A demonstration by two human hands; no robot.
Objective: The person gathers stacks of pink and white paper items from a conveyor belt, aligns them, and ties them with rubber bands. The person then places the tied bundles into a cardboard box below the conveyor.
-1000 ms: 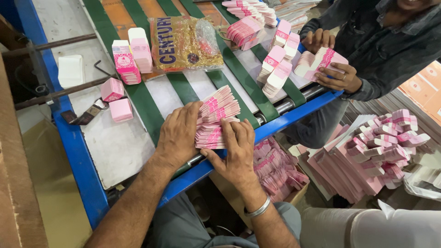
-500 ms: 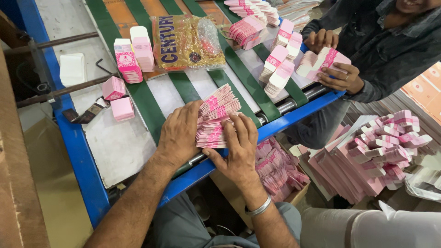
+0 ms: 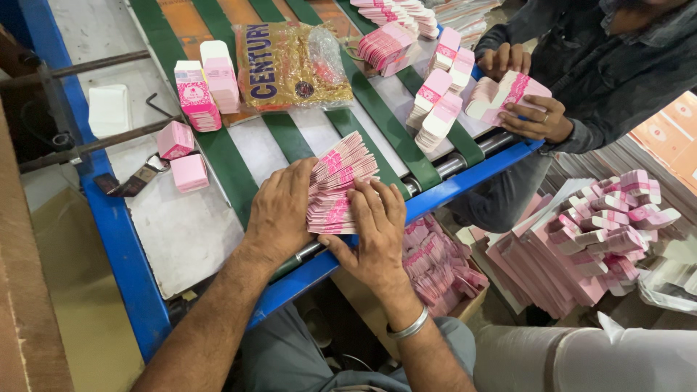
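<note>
Pressing a fanned stack of flat pink cartons (image 3: 335, 187) between both palms, I have it lying on the grey table (image 3: 181, 239) at the near blue edge (image 3: 465, 180), partly over a green belt (image 3: 377, 120). My left hand (image 3: 282, 212) is laid flat against the stack's left side, fingers together and curved over the top cartons, thumb tucked out of sight. My right hand (image 3: 376, 231) is spread open along the stack's right and near side, fingertips touching the carton edges, a metal bangle (image 3: 408, 327) on that wrist. Neither hand is closed round the stack; both only bear against it.

Up the table, two upright carton bundles (image 3: 207, 86) stand side by side next to a crinkled gold bag (image 3: 290, 64) that lies across the belts. Two small pink boxes (image 3: 181, 156) sit to the left of my hands, near a white pad (image 3: 109, 110) and a dark metal tool (image 3: 138, 179).

Across from me a co-worker in a dark shirt holds another carton bundle (image 3: 508, 93) in both hands, with more bundles (image 3: 439, 105) stacked on the belt just beside. Beyond the table edge, on the right, loose piles of the same pink cartons (image 3: 595, 232) lie heaped, and more fill a box (image 3: 435, 265) below my right wrist
</note>
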